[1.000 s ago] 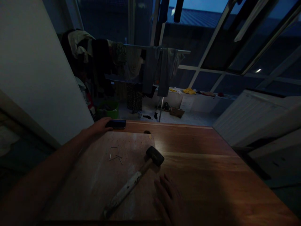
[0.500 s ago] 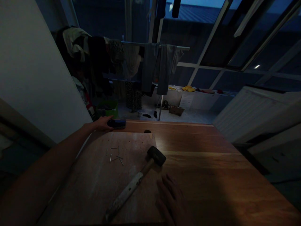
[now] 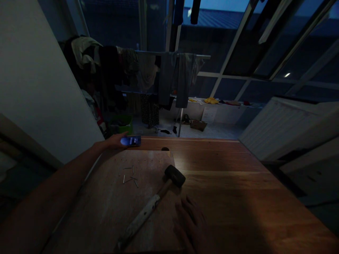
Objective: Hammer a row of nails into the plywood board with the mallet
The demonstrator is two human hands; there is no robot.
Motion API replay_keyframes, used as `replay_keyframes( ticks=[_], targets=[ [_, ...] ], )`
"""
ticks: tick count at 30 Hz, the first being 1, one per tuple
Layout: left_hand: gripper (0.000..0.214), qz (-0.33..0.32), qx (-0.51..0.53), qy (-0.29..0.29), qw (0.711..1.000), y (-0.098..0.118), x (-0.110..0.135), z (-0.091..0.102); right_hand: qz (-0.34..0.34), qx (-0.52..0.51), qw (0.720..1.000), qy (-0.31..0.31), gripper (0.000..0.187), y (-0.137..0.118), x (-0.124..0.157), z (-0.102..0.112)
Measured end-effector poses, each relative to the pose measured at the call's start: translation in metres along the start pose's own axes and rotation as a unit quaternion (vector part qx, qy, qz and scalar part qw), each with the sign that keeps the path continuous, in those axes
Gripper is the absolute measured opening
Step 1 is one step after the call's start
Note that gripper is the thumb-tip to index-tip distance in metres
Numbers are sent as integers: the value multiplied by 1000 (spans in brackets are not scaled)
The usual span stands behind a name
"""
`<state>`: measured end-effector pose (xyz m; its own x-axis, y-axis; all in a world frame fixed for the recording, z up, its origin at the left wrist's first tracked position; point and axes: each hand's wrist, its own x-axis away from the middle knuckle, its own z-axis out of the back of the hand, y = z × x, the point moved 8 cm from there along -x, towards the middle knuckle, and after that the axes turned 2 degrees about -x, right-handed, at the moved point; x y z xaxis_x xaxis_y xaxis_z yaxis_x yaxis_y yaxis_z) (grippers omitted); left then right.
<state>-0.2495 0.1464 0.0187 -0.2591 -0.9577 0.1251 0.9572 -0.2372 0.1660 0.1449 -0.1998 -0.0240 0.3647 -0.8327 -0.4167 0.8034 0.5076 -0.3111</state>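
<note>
One lit phone (image 3: 130,141), digits (image 3: 135,140) unclear

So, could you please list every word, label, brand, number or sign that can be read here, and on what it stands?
Dark, rectangular, lit phone: small whitish characters, perhaps digits, too blurred to quote.
Pale rectangular panel below the window: any marks are too faint to read.
No other text.

Single head-worn view, taken from above the near edge of the table (image 3: 225,158), facing forward and tilted down. Coverage is wide, reaching past the table's far edge. The board (image 3: 100,208), mallet (image 3: 145,213) and right hand (image 3: 192,224) lie nearest; the clothes rack (image 3: 203,56) and windows (image 3: 219,46) stand well beyond.
</note>
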Motion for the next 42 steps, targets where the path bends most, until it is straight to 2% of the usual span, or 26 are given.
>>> replay_keyframes(
  ticks=[8, 14, 16, 19, 21, 25, 28, 36, 39, 42],
  targets=[
    [107, 44, -66, 0, 997, 5, 3, 5, 6, 0, 1000, 12, 67, -2, -1, 2],
    [102, 74, -33, 9, 997, 10, 8, 1, -1, 7, 1000, 11, 66, -1, -1, 1],
    [97, 90, -19, 39, 995, 12, 17, 2, 2, 5, 1000, 15, 65, -2, -2, 3],
    [78, 87, -7, 115, 990, 18, 47, 6, 13, 5, 1000, 15, 63, -5, -5, 6],
    [68, 89, -7, 138, 986, 19, 75, 4, 27, 13, 1000, 6, 61, -10, -8, 9],
    [72, 222, -15, 105, 969, 2, 138, -14, 65, 27, 997, -21, 55, -22, -15, 14],
    [74, 253, -12, 87, 964, 4, 165, -21, 58, 21, 997, -41, 51, -25, -17, 15],
    [70, 288, -19, 125, 949, 39, 182, -4, 15, 5, 998, -63, 47, -22, -19, 19],
    [63, 270, -47, 139, 952, 65, 183, -5, 21, 31, 997, -67, 45, -12, -11, 29],
    [57, 222, -72, 138, 962, 99, 179, -17, 16, 53, 997, -57, 43, 13, 7, 42]
  ],
)
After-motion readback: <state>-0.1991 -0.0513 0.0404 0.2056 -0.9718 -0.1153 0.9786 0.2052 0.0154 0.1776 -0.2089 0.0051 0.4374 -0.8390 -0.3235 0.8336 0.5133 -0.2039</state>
